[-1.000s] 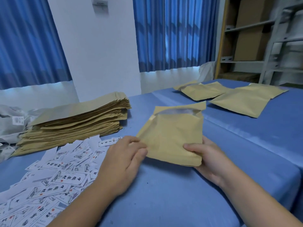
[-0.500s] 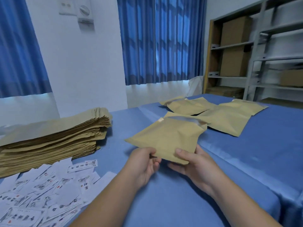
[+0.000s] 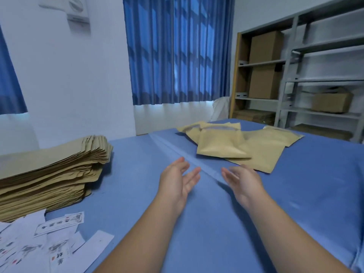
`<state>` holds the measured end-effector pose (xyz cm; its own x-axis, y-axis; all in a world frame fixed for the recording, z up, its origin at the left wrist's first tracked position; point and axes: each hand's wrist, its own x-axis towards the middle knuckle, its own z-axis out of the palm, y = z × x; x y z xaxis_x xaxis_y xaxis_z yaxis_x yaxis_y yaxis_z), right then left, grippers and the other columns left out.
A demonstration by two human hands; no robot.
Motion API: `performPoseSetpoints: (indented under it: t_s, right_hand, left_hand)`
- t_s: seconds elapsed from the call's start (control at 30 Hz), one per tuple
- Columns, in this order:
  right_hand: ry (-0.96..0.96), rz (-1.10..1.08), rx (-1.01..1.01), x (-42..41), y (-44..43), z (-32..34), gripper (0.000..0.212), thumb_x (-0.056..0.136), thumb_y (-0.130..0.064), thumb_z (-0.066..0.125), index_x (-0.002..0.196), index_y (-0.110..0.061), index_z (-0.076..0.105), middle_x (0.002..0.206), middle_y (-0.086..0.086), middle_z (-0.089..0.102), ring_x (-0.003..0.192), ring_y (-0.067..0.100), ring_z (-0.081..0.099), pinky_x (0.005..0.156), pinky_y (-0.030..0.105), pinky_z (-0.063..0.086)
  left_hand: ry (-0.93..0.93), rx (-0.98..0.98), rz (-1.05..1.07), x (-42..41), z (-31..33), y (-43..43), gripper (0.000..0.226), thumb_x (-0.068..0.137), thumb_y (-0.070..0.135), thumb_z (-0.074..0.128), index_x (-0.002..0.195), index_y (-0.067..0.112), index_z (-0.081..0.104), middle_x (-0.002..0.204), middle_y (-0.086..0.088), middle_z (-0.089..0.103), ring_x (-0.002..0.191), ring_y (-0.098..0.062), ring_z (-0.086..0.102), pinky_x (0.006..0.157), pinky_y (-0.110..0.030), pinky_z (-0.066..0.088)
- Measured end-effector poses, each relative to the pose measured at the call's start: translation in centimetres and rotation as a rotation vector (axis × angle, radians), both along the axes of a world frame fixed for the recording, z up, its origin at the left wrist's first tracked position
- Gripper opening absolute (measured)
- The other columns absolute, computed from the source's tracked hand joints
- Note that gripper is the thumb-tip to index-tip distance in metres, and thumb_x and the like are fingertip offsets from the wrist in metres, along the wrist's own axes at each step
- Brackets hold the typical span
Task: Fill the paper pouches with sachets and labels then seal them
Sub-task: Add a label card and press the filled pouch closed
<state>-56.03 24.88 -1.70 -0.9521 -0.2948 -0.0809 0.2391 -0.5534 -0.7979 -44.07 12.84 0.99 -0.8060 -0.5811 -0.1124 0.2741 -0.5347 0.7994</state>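
Near-left corner of blue-clothed table (image 3: 216, 233): scattered white printed paper labels (image 3: 49, 245). Left edge, behind them: tall stack of flat brown kraft paper pouches (image 3: 49, 170). Table middle: left hand (image 3: 177, 180) and right hand (image 3: 244, 180) apart, palms turned toward each other, fingers straight, loosely together, holding nothing. Toward far edge: puffed brown kraft pouch (image 3: 218, 142) overlapping loose pile of similar pouches (image 3: 264, 154). Behind table: blue curtains (image 3: 177, 50), grey metal shelving (image 3: 325, 79) with cardboard boxes (image 3: 265, 47).

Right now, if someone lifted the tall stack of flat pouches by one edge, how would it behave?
Likely floppy: the stack of pouches sags and fans at its ends. Probably slides apart, as layers lie loose and staggered. Possibly heavy, being so many.
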Motion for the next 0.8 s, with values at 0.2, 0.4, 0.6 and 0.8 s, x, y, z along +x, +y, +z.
performPoseSetpoints:
  t_s: [0.2, 0.4, 0.6, 0.8]
  right_hand:
    - [0.015, 0.189, 0.134, 3.8, -4.1, -0.9, 0.014, 0.091, -0.001, 0.054, 0.105, -0.004, 0.057, 0.096, 0.013, 0.062, 0.072, 0.023, 0.068, 0.06, 0.027, 0.053]
    - [0.135, 0.423, 0.202, 11.2, -11.1, 1.5, 0.01, 0.091, -0.008, 0.055, 0.097, -0.007, 0.063, 0.082, 0.008, 0.062, 0.053, 0.017, 0.062, 0.052, 0.024, 0.049]
    - [0.269, 0.646, 0.242, 20.1, -17.2, 2.8, 0.015, 0.092, -0.005, 0.053, 0.101, -0.006, 0.065, 0.08, 0.008, 0.068, 0.057, 0.018, 0.062, 0.052, 0.026, 0.047]
    - [0.52, 0.704, 0.45, 27.9, -19.7, 0.3, 0.019, 0.09, -0.003, 0.056, 0.093, -0.016, 0.069, 0.076, 0.005, 0.07, 0.054, 0.015, 0.06, 0.048, 0.026, 0.045]
  left_hand:
    - [-0.148, -0.101, 0.07, 4.8, 0.4, -3.1, 0.01, 0.093, 0.016, 0.055, 0.094, 0.016, 0.064, 0.081, 0.001, 0.062, 0.059, -0.013, 0.06, 0.053, -0.023, 0.042]
    - [-0.225, -0.263, 0.151, 13.4, 2.6, -7.9, 0.007, 0.089, 0.016, 0.058, 0.09, 0.014, 0.065, 0.068, 0.002, 0.059, 0.048, -0.01, 0.054, 0.05, -0.022, 0.037]
    - [-0.378, -0.451, 0.313, 26.3, 2.3, -13.2, 0.014, 0.091, 0.016, 0.058, 0.096, 0.009, 0.068, 0.066, 0.002, 0.064, 0.051, -0.012, 0.054, 0.048, -0.022, 0.039]
    - [-0.653, -0.556, 0.618, 37.9, -1.5, -19.6, 0.013, 0.09, 0.019, 0.061, 0.084, 0.013, 0.071, 0.07, -0.003, 0.066, 0.046, -0.012, 0.055, 0.052, -0.026, 0.04]
